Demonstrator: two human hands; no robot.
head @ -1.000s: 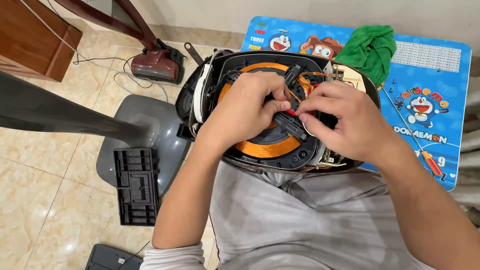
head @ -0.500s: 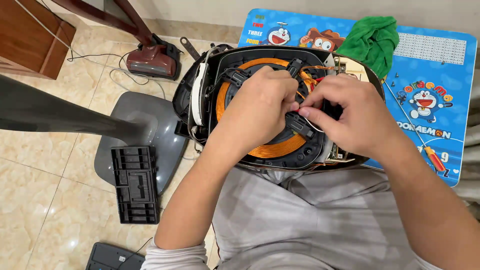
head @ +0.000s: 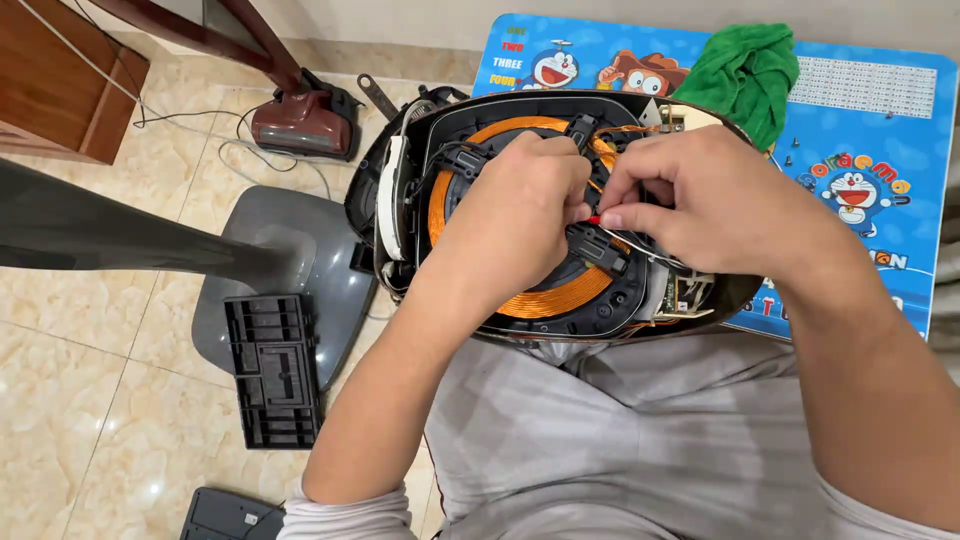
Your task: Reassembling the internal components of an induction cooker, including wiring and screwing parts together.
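An opened appliance (head: 400,190) with a black housing lies in my lap, its round copper coil (head: 545,295) and black plastic frame exposed. Both my hands meet over the middle of the coil. My left hand (head: 520,205) has its fingers curled and pinches at thin wires there. Facing it, my right hand (head: 700,205) pinches a small red-tipped wire end between thumb and forefinger, touching the left fingertips. A small circuit board (head: 685,295) shows at the coil's lower right. The hands hide the coil's centre.
A low blue cartoon-printed table (head: 870,130) stands behind the appliance, with a green cloth (head: 745,70) on it. On the tiled floor at left are a grey fan base (head: 285,245), a black plastic cover (head: 272,368), a dark red device (head: 305,122) with cables, and wooden furniture (head: 60,85).
My hands have shifted slightly over the coil, fingertips drawing closer together around the red-tipped wire. The camera view moved a little; the appliance stays in my lap.
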